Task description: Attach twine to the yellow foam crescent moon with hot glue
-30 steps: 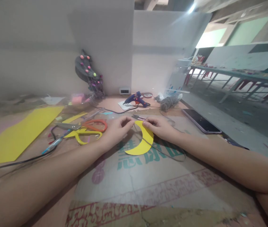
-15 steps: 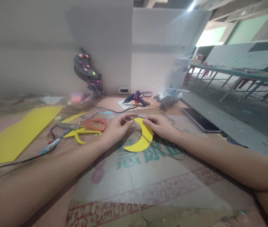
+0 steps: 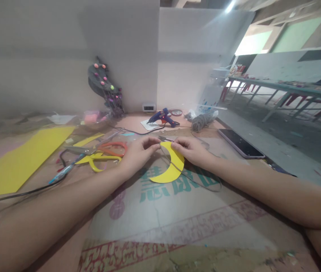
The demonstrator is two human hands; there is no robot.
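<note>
A yellow paper crescent moon (image 3: 174, 172) stands out over the printed cardboard, its horns toward the left. My right hand (image 3: 191, 149) pinches its upper right edge between thumb and fingers. At the upper horn, my left hand (image 3: 142, 153) is closed, thumb against fingertips, on a strand of grey yarn (image 3: 197, 184). The strand runs from those fingertips across the crescent and loops on the cardboard to the right. Whether the left fingertips also grip the paper tip is hard to see. Just beyond the hands lies a thin metal tool (image 3: 164, 138), partly hidden.
Orange-and-yellow scissors (image 3: 95, 151) and a yellow sheet (image 3: 27, 158) lie left. Farther back are a blue glue gun (image 3: 163, 118) with a black cord, a grey yarn bundle (image 3: 201, 122) and a decorated dark crescent (image 3: 100, 81). A phone (image 3: 241, 143) lies near the right edge.
The crescent has shifted very slightly right and down in my right hand. The left fingers have lifted a little, showing more of the metal tool behind. The yarn still crosses the paper.
</note>
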